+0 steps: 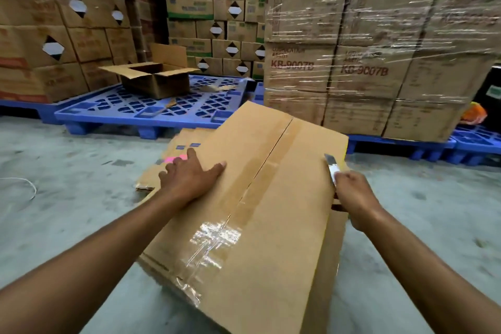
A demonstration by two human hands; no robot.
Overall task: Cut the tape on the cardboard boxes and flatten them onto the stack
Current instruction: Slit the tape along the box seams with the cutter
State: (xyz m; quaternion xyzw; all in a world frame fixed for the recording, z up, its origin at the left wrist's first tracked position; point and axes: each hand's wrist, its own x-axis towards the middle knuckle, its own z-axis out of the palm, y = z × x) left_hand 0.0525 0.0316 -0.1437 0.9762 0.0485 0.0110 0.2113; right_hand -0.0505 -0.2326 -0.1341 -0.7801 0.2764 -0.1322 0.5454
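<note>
Taped box at centre, one hand flat on it, the other gripping a knife.

The box (260, 198) stands on the floor (67, 198), tape (254, 171) along its top seam. Left hand (189, 176) presses flat, fingers spread, at its 9 o'clock edge. Right hand (355, 198) curls tight round the knife (332, 168), blade out at 3 o'clock. Flattened stack (160, 168) lies at 10 o'clock; an open box (154, 76) sits on a blue pallet (130, 111) at 11.

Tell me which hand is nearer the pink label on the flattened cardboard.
Left. The left hand rests on the box, fingertips beside the pink label. The right hand grips a knife across the box.
</note>
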